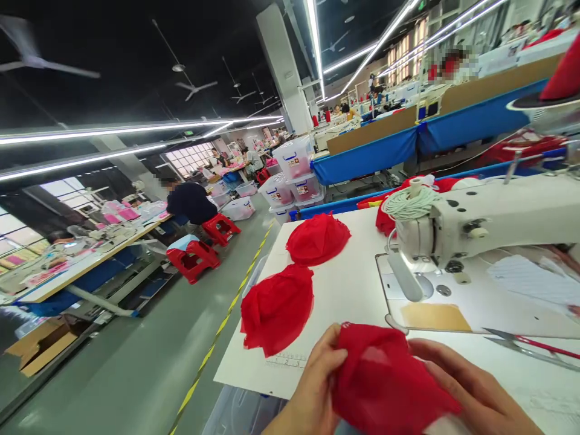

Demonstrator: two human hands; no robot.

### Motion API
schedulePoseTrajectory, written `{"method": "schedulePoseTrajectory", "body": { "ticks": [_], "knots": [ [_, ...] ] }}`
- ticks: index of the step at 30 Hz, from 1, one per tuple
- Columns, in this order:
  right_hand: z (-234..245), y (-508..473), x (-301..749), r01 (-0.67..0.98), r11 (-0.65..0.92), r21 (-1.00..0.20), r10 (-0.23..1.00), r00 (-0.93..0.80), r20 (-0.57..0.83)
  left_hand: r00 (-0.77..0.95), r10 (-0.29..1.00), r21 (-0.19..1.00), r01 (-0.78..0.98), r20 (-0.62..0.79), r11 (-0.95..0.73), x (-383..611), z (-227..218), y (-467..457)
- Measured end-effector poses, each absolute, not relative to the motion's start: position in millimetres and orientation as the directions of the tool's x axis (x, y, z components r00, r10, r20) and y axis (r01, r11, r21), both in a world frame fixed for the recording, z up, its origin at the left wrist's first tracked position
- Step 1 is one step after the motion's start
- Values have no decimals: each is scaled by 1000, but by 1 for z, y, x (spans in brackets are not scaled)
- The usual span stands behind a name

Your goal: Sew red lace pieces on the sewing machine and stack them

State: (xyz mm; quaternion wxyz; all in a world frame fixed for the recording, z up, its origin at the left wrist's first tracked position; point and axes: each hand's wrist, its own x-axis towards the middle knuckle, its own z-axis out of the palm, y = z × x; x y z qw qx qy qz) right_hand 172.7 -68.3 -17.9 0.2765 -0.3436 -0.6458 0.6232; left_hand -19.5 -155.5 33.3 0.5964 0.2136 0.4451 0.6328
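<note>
Item in hand: one red mesh piece (385, 380), crumpled and domed, held at the near edge of the white table (348, 290), at the bottom centre of the head view. Left hand (312, 386): closed on the piece's left edge, thumb on top of the cloth, fingers tucked out of sight beneath. Right hand (475, 393): fingers bent along the right edge and pressed over the cloth, gripping it; the underside of the grip is hidden. On the table beyond the hands: a near red stack (277, 308) of like pieces, just left of the held one, and a far red stack (317, 238) behind it, the two almost touching. Printed ruler marks (285, 361) lie on the table edge below the near stack. To the right: a white sewing machine (480, 223) with a coil of pale cord (410, 202) on its head, a tan patch (435, 316) on its bed, and scissors (530, 347) with red handles lying by the right hand. More red cloth (385, 220) is heaped behind the machine. Left of the table: grey floor with yellow-black tape (217, 338), two red stools (197, 257), a seated person in a dark top (193, 202), and stacked clear bins (294, 160) further back.
</note>
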Motion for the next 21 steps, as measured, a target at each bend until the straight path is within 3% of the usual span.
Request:
{"method": "schedulePoseTrajectory", "body": {
  "ticks": [3, 6, 10, 13, 15, 18, 21],
  "knots": [
    [5, -77, 165, -77, -449, -890, 726, -612, -313, -120, 935, 694, -702, -333, 158, -2, 29, -151],
    [13, -75, 163, -120, -548, -828, 696, -614, -372, 78, 924, 726, -595, -375, 345, 4, 29, -141],
    [9, -53, 177, 12, -308, -951, 788, -558, -262, 166, 934, 835, -418, -316, 357, 2, 39, -117],
    [13, -36, 185, 129, -138, -982, 780, -597, -188, 136, 908, 810, -415, -395, 415, 3, 40, -96],
    [17, -25, 187, 164, -13, -986, 777, -619, -113, 153, 885, 772, -439, -440, 460, 7, 37, -82],
    [16, -9, 189, 254, 239, -937, 833, -550, 64, 94, 925, 800, -475, -367, 366, 12, 29, -68],
    [7, 3, 193, 348, 325, -879, 883, -445, 150, -7, 952, 840, -474, -305, 266, 16, 20, -60]
  ]
}}
